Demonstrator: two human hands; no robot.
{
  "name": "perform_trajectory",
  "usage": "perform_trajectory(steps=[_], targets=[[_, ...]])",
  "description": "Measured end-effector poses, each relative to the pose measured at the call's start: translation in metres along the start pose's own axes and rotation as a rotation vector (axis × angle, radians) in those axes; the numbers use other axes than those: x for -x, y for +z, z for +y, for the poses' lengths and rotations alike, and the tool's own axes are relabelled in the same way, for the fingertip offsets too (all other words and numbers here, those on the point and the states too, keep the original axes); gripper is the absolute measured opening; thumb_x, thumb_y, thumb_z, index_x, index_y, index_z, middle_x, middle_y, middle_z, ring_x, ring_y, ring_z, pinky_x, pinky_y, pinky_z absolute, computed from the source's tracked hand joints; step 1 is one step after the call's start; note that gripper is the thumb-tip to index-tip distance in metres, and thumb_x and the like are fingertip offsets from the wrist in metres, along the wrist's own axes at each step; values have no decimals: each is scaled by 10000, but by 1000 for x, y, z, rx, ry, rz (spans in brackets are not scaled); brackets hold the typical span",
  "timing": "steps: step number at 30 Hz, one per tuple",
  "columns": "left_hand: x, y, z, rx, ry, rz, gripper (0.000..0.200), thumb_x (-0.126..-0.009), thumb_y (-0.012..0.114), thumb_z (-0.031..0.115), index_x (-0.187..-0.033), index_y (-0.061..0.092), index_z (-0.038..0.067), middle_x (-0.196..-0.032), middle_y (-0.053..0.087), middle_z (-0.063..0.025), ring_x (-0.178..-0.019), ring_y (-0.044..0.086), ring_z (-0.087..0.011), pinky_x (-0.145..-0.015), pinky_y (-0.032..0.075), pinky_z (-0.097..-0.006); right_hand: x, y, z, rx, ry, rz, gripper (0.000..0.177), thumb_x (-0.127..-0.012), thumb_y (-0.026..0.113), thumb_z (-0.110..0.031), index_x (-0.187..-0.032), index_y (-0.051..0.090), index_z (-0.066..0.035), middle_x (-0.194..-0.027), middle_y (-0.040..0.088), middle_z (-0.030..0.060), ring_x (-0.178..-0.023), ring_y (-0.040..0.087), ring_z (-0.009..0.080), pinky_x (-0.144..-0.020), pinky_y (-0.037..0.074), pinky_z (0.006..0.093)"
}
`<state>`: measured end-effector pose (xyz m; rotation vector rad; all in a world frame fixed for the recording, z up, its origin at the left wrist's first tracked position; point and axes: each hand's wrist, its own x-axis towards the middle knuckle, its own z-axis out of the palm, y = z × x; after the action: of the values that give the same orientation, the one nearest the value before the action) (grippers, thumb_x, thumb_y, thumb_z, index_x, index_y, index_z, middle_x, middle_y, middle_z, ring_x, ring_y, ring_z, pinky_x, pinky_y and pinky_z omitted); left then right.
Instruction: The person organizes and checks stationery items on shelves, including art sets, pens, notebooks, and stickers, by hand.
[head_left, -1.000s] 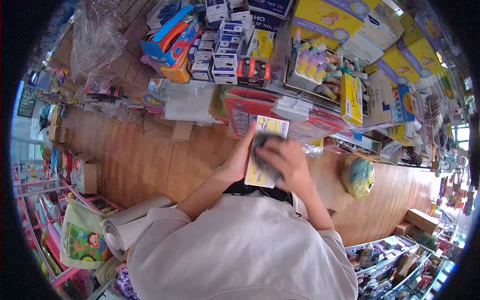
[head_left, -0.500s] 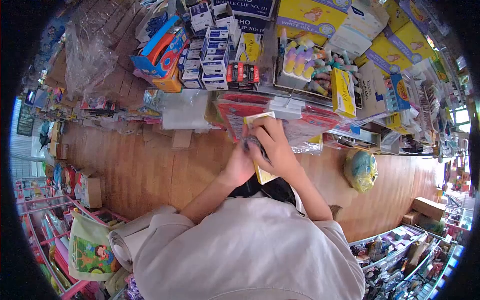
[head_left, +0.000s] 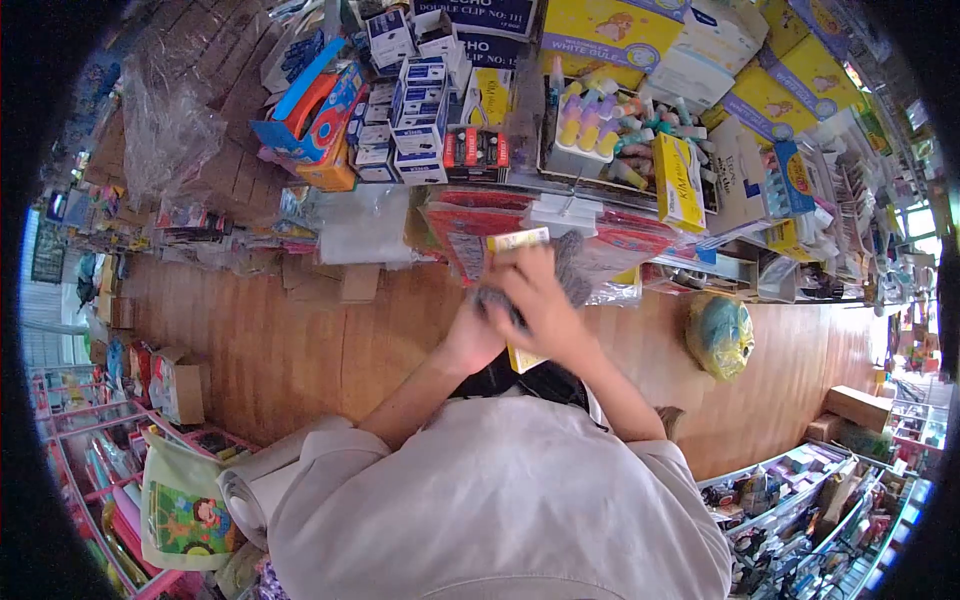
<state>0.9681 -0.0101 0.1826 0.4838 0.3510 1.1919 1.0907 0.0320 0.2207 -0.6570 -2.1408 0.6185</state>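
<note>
Crowding the space just beyond the hands are red packets (head_left: 465,222), with clip boxes (head_left: 420,120) and a tray of capped tubes (head_left: 590,125) behind them, while the grey cloth (head_left: 572,262) bunched in the closed right hand (head_left: 540,305) covers the middle of the yellow-and-white box (head_left: 518,240). Its long axis runs away from the chest towards the packets, the near end close to the shirt (head_left: 500,480); the left hand (head_left: 472,335) clasps its left side, fingers partly hidden.

A yellow bag (head_left: 719,336) rests on the wooden floor (head_left: 400,330) beneath crowded shelves.
</note>
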Motion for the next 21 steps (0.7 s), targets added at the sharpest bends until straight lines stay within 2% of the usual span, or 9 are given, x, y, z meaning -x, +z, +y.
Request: perform_trajectory(steps=[1, 5, 7, 8, 11, 14, 16, 17, 21], targets=[[-6, -8, 6, 211, -56, -82, 551, -982, 315, 480, -1373, 360, 94, -1297, 482, -67, -1210, 466, -169, -1039, 360, -354, 9, 5, -5, -6, -35, -25, 270, -698, 636, -120, -947, 581, -33, -985, 489, 131, -936, 469, 313, -832, 351, 409], [-9, -2, 12, 48, -101, 175, 557, -978, 312, 500, -1331, 421, 84, -1249, 519, -73, -1136, 516, -166, -1003, 397, -349, 30, 11, -13, -77, -100, -127, 313, -686, 666, -135, -968, 579, -30, -1032, 502, 138, -974, 482, 326, -850, 362, 435], [5, -14, -3, 131, -93, 66, 534, -976, 334, 488, -1329, 407, 93, -1254, 506, -53, -1138, 505, -163, -1008, 390, -348, 17, 8, -1, -17, -91, -48, 308, -681, 665, -125, -961, 575, -34, -1021, 501, 135, -955, 480, 322, -847, 359, 440], [11, -7, -12, -189, -77, 213, 510, -975, 355, 470, -1328, 386, 102, -1256, 491, -38, -1161, 484, -157, -1014, 381, -348, 6, 4, 5, -23, -72, 11, 268, -683, 622, -75, -941, 581, -16, -1007, 515, 149, -946, 485, 328, -863, 375, 408], [8, 11, -10, -40, -144, 228, 515, -988, 312, 433, -1364, 320, 81, -1332, 437, -49, -1233, 431, -175, -1031, 344, -372, -19, -6, 7, -78, -11, 92, 262, -688, 606, -52, -942, 572, 1, -999, 518, 154, -932, 488, 338, -845, 398, 394], [6, -11, -15, 35, -16, 151, 512, -986, 326, 442, -1346, 353, 80, -1321, 447, -59, -1247, 416, -174, -1036, 337, -376, -16, 3, 1, -148, 30, 87, 239, -711, 599, -47, -937, 561, 23, -1001, 527, 159, -934, 498, 329, -832, 409, 378], [1, -50, -23, 327, 43, -91, 500, -981, 388, 405, -1360, 341, 82, -1324, 436, -46, -1197, 447, -158, -1015, 370, -372, 4, 16, -9, -356, 94, 33, 201, -750, 598, -57, -923, 555, 37, -981, 534, 162, -935, 506, 312, -850, 400, 371], [4, -105, -46, 6, 107, 361, 564, -972, 339, 507, -1298, 439, 57, -1183, 542, -64, -1067, 517, -162, -927, 403, -308, 10, 16, -14, -450, 109, -45, 183, -767, 592, -56, -916, 555, 44, -971, 537, 162, -936, 511, 306, -857, 396, 370], [-14, -22, 24, -61, 44, 439, 614, -947, 389, 536, -1305, 435, 38, -1068, 573, -75, -949, 548, -137, -876, 433, -268, 13, -2, -22, -730, 244, -104, 197, -840, 547, -147, -903, 561, 40, -964, 546, 149, -928, 520, 276, -864, 389, 359]])
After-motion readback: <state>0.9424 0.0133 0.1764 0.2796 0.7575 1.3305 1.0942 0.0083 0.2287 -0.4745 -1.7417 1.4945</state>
